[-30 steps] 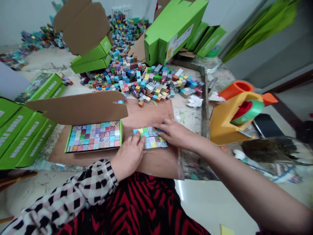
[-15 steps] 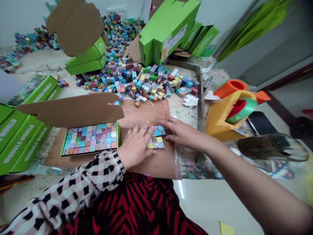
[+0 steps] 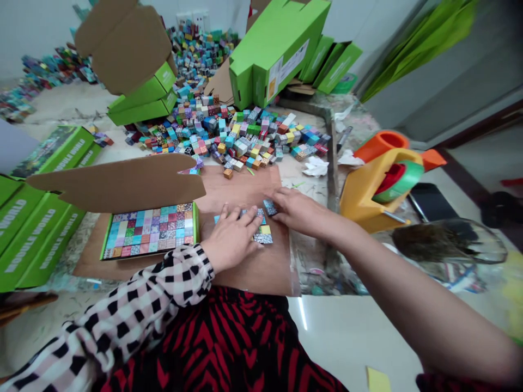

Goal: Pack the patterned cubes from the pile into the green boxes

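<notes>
Fingers of left hand and right hand spread open on patterned cubes.

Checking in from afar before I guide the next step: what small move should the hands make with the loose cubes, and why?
Probably press the left hand and right hand gently toward each other, closing up the patterned cubes on the cardboard sheet. They lie in separate patches with gaps, unlike the tight grid in the open green box, so squaring them first seems wise.
</notes>
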Motion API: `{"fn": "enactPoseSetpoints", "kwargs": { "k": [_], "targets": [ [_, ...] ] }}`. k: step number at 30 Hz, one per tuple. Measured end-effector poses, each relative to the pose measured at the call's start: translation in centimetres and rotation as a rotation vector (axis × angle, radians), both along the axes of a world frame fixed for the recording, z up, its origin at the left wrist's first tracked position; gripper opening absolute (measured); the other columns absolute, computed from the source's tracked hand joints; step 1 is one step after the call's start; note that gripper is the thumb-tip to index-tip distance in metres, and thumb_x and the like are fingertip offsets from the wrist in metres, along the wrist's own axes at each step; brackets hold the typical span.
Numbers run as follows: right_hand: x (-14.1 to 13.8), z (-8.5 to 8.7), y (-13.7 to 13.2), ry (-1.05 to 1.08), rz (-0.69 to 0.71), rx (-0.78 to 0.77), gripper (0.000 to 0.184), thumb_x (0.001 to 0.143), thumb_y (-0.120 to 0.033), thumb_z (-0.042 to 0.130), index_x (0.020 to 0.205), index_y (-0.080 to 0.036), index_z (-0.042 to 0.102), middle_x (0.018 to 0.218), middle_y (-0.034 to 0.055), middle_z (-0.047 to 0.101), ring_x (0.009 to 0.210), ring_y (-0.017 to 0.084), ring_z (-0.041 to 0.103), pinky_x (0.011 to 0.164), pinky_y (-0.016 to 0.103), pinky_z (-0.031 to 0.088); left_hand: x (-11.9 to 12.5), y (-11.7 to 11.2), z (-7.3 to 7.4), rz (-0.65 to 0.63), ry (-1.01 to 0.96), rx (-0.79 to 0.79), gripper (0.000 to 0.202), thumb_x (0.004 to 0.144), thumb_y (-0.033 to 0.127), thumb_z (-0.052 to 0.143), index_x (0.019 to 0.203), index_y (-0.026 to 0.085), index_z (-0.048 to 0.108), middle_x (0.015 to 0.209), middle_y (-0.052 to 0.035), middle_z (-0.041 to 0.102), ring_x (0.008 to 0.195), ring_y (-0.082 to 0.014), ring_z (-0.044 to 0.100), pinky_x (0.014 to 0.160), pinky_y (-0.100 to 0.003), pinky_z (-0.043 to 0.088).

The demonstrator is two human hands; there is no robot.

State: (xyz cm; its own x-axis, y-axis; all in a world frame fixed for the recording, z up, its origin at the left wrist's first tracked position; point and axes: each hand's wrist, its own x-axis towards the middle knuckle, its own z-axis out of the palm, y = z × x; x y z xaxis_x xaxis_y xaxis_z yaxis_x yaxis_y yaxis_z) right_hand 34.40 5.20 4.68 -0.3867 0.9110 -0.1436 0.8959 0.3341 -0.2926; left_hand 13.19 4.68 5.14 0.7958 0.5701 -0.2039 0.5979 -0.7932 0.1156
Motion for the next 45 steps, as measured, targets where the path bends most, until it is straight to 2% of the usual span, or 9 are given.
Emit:
{"fn": "enactPoseSetpoints", "kwargs": {
  "k": [3,7,12,16,20,27,31,37,45],
  "targets": [
    [-0.3,1.0,-0.8,0.060,-0.078,0.004,0.061,0.080,-0.015,0.055,0.139,-0.015,0.041,0.110,0.0132,0.055,0.098,0.024,0.055,0.085,0.034,0.045,-1.1,0.3,0.8,0.074,0.005,-0.038,0.081,0.083,0.055,0.059,0.147,0.017,0.028,0.154,-0.0175,0.026,0.139,-0.0380,0.026,0.110,-0.055,0.026],
    [-1.4,2.4,-2.7,0.095,-0.042,-0.107,0.068,0.077,-0.029,0.065,0.140,-0.024,0.041,0.119,0.0108,0.049,0.096,0.024,0.057,0.083,0.034,0.047,-2.6,0.8,2.0,0.142,0.076,-0.029,0.088,0.077,0.051,0.068,0.144,0.009,0.030,0.147,-0.0223,0.035,0.132,-0.0362,0.037,0.105,-0.045,0.034],
    [-2.9,1.0,-2.9,0.032,0.000,-0.156,0.094,0.064,-0.038,0.076,0.146,-0.030,0.030,0.137,0.0117,0.037,0.095,0.026,0.059,0.074,0.034,0.048,-2.7,1.3,2.2,0.148,0.149,-0.014,0.085,0.073,0.051,0.070,0.139,0.009,0.036,0.135,-0.0189,0.049,0.118,-0.0338,0.048,0.097,-0.042,0.040],
    [-3.5,-0.5,-2.2,0.147,0.063,-0.160,0.087,0.065,-0.030,0.073,0.143,-0.021,0.035,0.135,0.0132,0.039,0.106,0.029,0.054,0.083,0.037,0.048,-2.5,1.6,1.9,0.122,0.148,-0.064,0.076,0.075,0.046,0.068,0.135,0.009,0.042,0.125,-0.0156,0.056,0.107,-0.0311,0.053,0.094,-0.040,0.042],
    [-3.8,-0.4,-2.5,0.264,0.070,-0.188,0.075,0.066,-0.025,0.072,0.134,-0.015,0.044,0.121,0.0133,0.045,0.109,0.028,0.051,0.091,0.040,0.046,-2.6,1.6,2.0,0.087,0.123,-0.120,0.069,0.076,0.036,0.066,0.135,0.011,0.043,0.124,-0.0124,0.056,0.105,-0.0283,0.052,0.095,-0.037,0.041],
    [-3.4,-0.1,-3.8,0.314,-0.025,-0.278,0.103,0.061,-0.032,0.080,0.147,-0.021,0.025,0.132,0.0132,0.033,0.115,0.028,0.047,0.097,0.039,0.044,-3.0,1.1,2.1,0.129,0.114,-0.144,0.086,0.073,0.043,0.071,0.142,0.013,0.030,0.134,-0.0152,0.047,0.111,-0.0311,0.053,0.095,-0.040,0.042],
    [-3.2,-0.8,-3.6,0.359,-0.006,-0.247,0.090,0.064,-0.023,0.076,0.143,-0.020,0.032,0.123,0.0112,0.038,0.112,0.026,0.047,0.097,0.040,0.043,-2.7,1.0,1.8,0.200,0.113,-0.231,0.081,0.074,0.034,0.071,0.141,0.014,0.032,0.126,-0.0130,0.049,0.100,-0.0271,0.060,0.086,-0.036,0.048],
    [-3.6,-1.3,-3.3,0.402,0.024,-0.190,0.076,0.063,-0.021,0.075,0.133,-0.017,0.045,0.116,0.0116,0.042,0.110,0.028,0.046,0.096,0.044,0.043,-2.3,1.3,1.2,0.202,0.087,-0.261,0.078,0.069,0.031,0.075,0.136,0.017,0.038,0.125,-0.0111,0.049,0.103,-0.0263,0.059,0.091,-0.036,0.047],
    [-3.1,-1.1,-4.4,0.398,-0.018,-0.223,0.106,0.062,-0.026,0.077,0.150,-0.027,0.018,0.135,0.0116,0.029,0.126,0.030,0.038,0.104,0.045,0.038,-3.2,0.4,1.8,0.216,0.072,-0.223,0.092,0.072,0.036,0.072,0.147,0.020,0.021,0.148,-0.0171,0.029,0.119,-0.0334,0.054,0.095,-0.041,0.046]
  ]
}}
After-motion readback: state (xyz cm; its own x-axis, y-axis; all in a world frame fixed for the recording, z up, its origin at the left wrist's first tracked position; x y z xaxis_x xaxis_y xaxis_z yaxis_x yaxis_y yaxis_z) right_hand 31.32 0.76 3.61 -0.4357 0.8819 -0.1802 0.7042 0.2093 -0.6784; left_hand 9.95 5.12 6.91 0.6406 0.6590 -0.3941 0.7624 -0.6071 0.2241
